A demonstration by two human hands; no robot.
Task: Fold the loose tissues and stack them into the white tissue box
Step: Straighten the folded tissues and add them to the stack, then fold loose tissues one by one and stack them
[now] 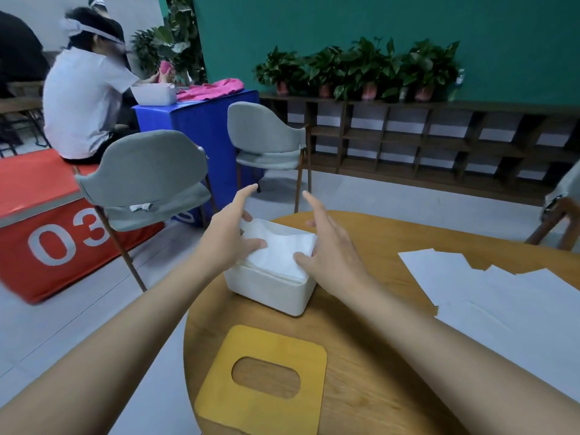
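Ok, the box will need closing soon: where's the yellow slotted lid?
In the head view the yellow lid lies flat on the wooden table, lower centre, just nearer the person than the white tissue box and apart from it.

a shared workroom or lounge: cloth-draped tables [201,120], grey chairs [147,171], potted plants [361,70] on low shelving [439,136]

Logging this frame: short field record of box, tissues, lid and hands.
box: white tissue box, uncovered, on the round wooden table
contents: folded tissues stacked past the rim
hands: left hand and right hand flank the box, fingers straight, thumbs pressing the stack
lid: yellow lid with oval slot, flat on the table
remaining: loose tissues spread right of the box
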